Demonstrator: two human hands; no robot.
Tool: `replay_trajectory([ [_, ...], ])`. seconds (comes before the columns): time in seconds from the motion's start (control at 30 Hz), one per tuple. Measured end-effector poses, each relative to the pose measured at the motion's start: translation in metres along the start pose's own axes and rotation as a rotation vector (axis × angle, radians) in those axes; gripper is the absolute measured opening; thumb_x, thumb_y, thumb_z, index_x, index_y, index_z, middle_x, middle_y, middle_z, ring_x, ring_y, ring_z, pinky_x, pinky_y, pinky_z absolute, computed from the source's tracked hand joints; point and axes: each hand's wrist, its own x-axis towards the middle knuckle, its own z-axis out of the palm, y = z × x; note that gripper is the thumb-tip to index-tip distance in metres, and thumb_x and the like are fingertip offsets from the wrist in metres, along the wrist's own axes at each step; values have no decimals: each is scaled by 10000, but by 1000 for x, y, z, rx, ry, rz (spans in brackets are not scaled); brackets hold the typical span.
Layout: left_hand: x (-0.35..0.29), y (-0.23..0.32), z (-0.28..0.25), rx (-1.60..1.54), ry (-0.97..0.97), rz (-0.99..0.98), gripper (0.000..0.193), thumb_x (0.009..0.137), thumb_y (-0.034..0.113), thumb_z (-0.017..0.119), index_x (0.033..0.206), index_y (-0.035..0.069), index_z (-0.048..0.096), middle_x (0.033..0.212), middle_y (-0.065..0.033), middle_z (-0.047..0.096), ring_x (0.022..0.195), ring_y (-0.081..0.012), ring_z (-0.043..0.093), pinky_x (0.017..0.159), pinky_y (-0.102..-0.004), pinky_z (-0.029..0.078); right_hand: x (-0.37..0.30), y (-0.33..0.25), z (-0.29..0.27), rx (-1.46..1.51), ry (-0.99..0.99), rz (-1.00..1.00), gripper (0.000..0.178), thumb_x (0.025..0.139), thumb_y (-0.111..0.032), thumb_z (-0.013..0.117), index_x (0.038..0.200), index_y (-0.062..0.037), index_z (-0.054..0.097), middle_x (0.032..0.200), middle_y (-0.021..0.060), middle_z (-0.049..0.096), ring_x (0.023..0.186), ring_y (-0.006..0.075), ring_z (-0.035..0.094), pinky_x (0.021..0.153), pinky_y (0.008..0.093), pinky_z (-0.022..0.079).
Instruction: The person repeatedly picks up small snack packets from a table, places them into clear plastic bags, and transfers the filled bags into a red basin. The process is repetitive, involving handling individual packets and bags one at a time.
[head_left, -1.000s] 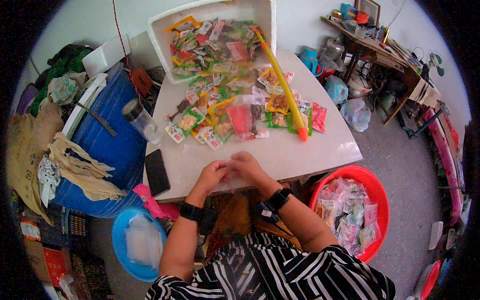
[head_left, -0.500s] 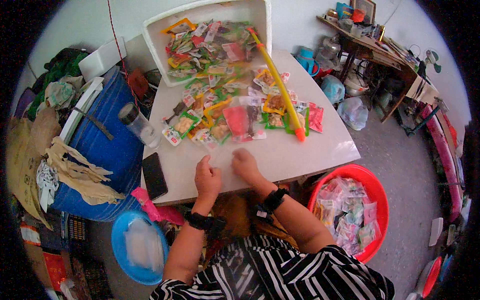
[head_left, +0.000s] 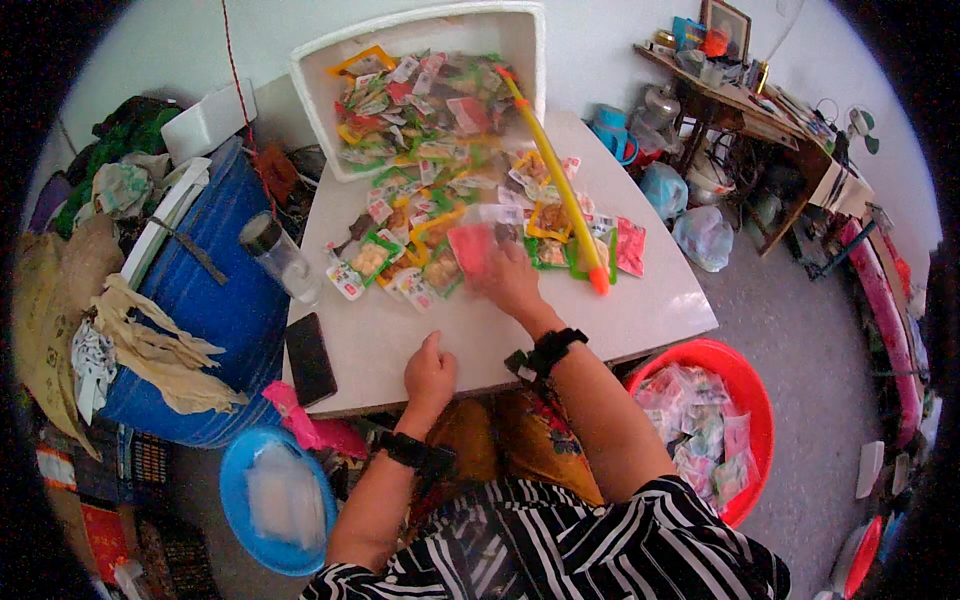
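Note:
My right hand [head_left: 510, 278] reaches over the near edge of a pile of small snack packets [head_left: 420, 205]. Its fingers are blurred and touch or hover at a pink-red packet [head_left: 470, 247]; whether they grip it is unclear. Nearer to me, my left hand [head_left: 430, 375] is closed above the table's front edge, thumb on top. Anything inside its fingers is hidden. A long yellow stick [head_left: 553, 160] with orange ends lies slantwise across the right side of the pile.
A white foam box [head_left: 310, 110] tipped toward me spills packets onto the table [head_left: 640, 310]. A phone [head_left: 311, 360] and clear jar [head_left: 285, 262] are on the left. A red tub [head_left: 762, 440] of bagged packets, a blue basin [head_left: 235, 490] of clear bags and a blue barrel [head_left: 215, 300] stand around.
My right hand has moved forward from beside the left hand to the packets. My left hand has shifted slightly right and toward me, staying closed.

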Motion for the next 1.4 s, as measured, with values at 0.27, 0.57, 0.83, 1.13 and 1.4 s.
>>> replay_trajectory([
  [0.27, 0, -7, 8, 14, 23, 51, 306, 673, 135, 468, 963, 40, 488, 657, -135, 535, 622, -305, 511, 566, -406, 398, -32, 3, -8, -200, -295, -39, 396, 630, -339, 545, 939, -92, 523, 1025, 130, 428, 973, 302, 395, 781, 453, 322],
  [0.57, -1, -5, 6, -66, 55, 97, 300, 664, 126, 486, 951, 37, 491, 655, -131, 528, 614, -293, 505, 564, -397, 393, -90, 29, -41, 102, -449, 30, 364, 607, -316, 581, 854, -54, 525, 1000, 106, 439, 949, 268, 408, 760, 430, 326],
  [0.83, 0, -4, 6, -36, 18, 76, 294, 660, 116, 491, 942, 33, 490, 633, -120, 519, 603, -288, 499, 561, -397, 391, -105, 31, -50, -253, -86, -35, 479, 554, -345, 610, 935, -85, 482, 952, 95, 454, 970, 251, 393, 763, 450, 306],
  [1.13, 9, -6, 5, -3, 258, 233, 291, 666, 93, 469, 950, 30, 479, 690, -140, 524, 671, -313, 496, 584, -409, 387, -86, 35, -54, -78, -572, -146, 369, 609, -215, 582, 943, -87, 488, 1072, 127, 399, 1055, 272, 341, 818, 436, 272],
  [1.4, 7, 1, -2, 194, -50, 224, 201, 680, 116, 449, 863, 50, 500, 678, -151, 527, 639, -338, 496, 556, -446, 388, -95, 20, -57, 146, -238, -99, 437, 634, -168, 549, 1048, -108, 420, 1040, 196, 432, 953, 319, 436, 708, 414, 397],
])
